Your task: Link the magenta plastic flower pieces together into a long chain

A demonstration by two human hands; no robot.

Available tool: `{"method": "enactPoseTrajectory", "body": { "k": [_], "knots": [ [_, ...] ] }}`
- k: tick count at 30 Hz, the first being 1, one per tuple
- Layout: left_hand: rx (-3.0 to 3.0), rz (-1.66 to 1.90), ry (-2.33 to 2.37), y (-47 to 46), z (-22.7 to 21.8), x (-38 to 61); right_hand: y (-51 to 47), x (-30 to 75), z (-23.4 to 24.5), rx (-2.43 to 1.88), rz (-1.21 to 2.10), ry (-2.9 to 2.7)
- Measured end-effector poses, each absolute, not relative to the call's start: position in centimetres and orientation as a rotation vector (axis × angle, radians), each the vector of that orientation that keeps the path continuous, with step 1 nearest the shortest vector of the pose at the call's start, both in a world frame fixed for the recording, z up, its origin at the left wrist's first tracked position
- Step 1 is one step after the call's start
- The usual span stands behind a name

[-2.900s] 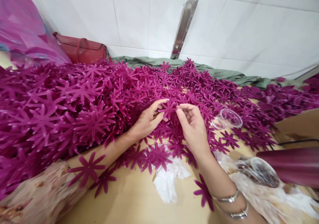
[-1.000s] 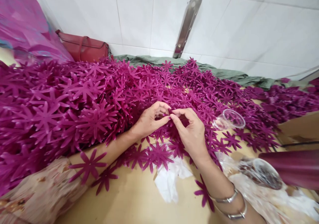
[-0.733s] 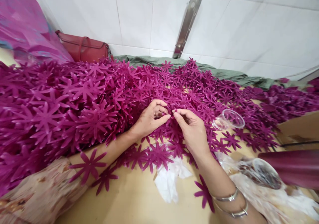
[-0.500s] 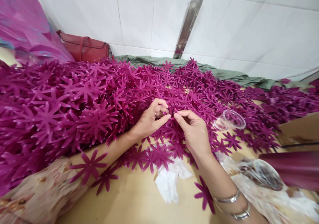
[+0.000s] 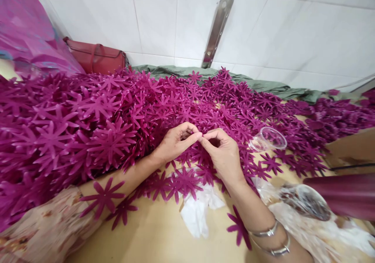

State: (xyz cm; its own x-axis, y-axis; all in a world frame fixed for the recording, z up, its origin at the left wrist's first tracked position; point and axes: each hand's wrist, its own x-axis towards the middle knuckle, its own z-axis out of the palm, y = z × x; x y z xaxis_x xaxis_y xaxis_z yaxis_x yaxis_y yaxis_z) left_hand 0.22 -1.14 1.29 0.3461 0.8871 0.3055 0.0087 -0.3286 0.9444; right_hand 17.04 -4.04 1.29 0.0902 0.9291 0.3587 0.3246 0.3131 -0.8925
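Note:
My left hand [image 5: 175,141] and my right hand [image 5: 225,153] meet at the fingertips over a heap of purple, star-shaped artificial flower petal pieces [image 5: 113,142]. Thumb and forefinger are pinched together on each hand. Whatever sits between the fingertips is too small and too covered to make out. Below the hands lie more petal pieces, some on crumpled white tissue [image 5: 195,216]. One loose petal piece [image 5: 103,196] rests against my left forearm, and another petal piece [image 5: 238,227] is beside my right forearm.
Right of my hands lies a clear plastic cup [image 5: 273,138]. Nearer are plastic bags [image 5: 316,231] and a dark purple roll [image 5: 342,196]. A cardboard box [image 5: 351,150] stands at the right edge. At the back are a red handbag [image 5: 99,58], green cloth [image 5: 175,71] and a tiled wall.
My fingertips have come together, closing the small gap between the two hands. My right hand has shifted slightly left. The whole view has moved a little.

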Motion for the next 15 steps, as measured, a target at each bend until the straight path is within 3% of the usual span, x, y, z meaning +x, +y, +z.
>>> {"method": "enactPoseTrajectory", "body": {
  "k": [5, 9, 15],
  "knots": [
    [1.620, 1.185, 0.820, -0.7, 0.5, 0.3, -3.8, 16.8, 1.0, -1.187, 0.789, -1.396],
    [1.520, 1.281, 0.847, -0.1, -0.1, 0.4, -2.9, 17.0, 0.6, -1.049, 1.032, -1.008],
    [1.428, 1.429, 0.980, 0.4, -0.3, 0.1, -1.6, 18.5, 0.3, -0.893, 1.099, -0.704]
  ]
}}
